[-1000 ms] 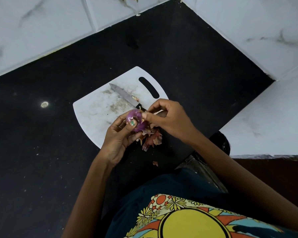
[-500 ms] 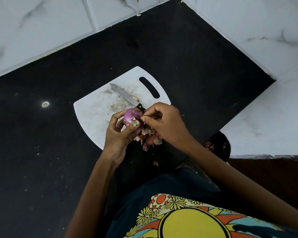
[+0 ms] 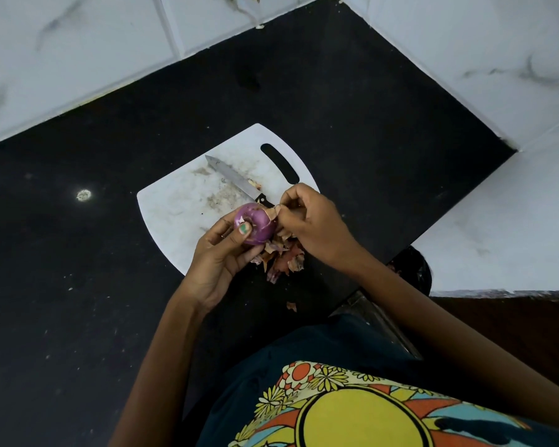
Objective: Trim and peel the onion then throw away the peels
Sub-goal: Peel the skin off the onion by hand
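A purple onion (image 3: 258, 224) with its cut end facing up sits in my left hand (image 3: 221, 253), thumb pressed on top, just above the near edge of the white cutting board (image 3: 181, 208). My right hand (image 3: 313, 225) pinches a strip of papery peel (image 3: 273, 212) still attached at the onion's right side. A heap of brown and reddish peels (image 3: 283, 256) lies under both hands at the board's near edge. A knife (image 3: 234, 179) rests on the board, its black handle partly hidden behind the onion.
The board lies on a black countertop (image 3: 62, 269) in a corner of white marble walls (image 3: 78, 43). One loose peel scrap (image 3: 291, 306) lies on the counter near my body. A dark bin with a black bag (image 3: 412, 269) shows at the counter's right edge.
The onion has turned in my left hand so more of its purple surface shows. My right hand has pulled a strip of peel up and to the right.
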Motion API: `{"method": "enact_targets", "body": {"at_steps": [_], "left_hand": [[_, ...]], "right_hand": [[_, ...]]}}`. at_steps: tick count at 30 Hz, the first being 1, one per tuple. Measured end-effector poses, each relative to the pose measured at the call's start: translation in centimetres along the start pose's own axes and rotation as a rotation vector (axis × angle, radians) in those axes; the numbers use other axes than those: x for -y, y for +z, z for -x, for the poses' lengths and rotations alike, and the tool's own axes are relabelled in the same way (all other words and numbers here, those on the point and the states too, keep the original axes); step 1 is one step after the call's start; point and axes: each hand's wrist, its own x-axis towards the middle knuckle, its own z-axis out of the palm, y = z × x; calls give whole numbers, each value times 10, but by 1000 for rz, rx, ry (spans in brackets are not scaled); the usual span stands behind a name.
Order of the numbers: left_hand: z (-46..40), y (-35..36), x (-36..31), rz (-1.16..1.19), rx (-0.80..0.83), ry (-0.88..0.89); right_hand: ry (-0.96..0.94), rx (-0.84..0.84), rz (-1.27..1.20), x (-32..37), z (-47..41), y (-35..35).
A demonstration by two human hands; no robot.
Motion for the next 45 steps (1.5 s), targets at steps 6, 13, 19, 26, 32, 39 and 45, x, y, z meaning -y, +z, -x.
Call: {"method": "enact_targets", "body": {"at_steps": [6, 13, 19, 26, 32, 39, 45], "left_hand": [[0, -1, 0, -22, 71, -64], [6, -2, 1, 52, 220, -121], [3, -3, 4, 102, 165, -140], [-1, -1, 7, -76, 70, -17], [-1, 5, 6, -171, 36, 70], [0, 4, 6, -214, 27, 75], [-1, 5, 5, -122, 30, 20]], "right_hand": [[176, -107, -91, -13, -1, 4], [232, -174, -87, -22, -1, -2], [181, -55, 86, -20, 2, -6], [97, -9, -27, -1, 5, -11], [92, 85, 1, 10, 7, -9], [87, 16, 4, 5, 5, -5], [157, 23, -186, 7, 7, -7]]}}
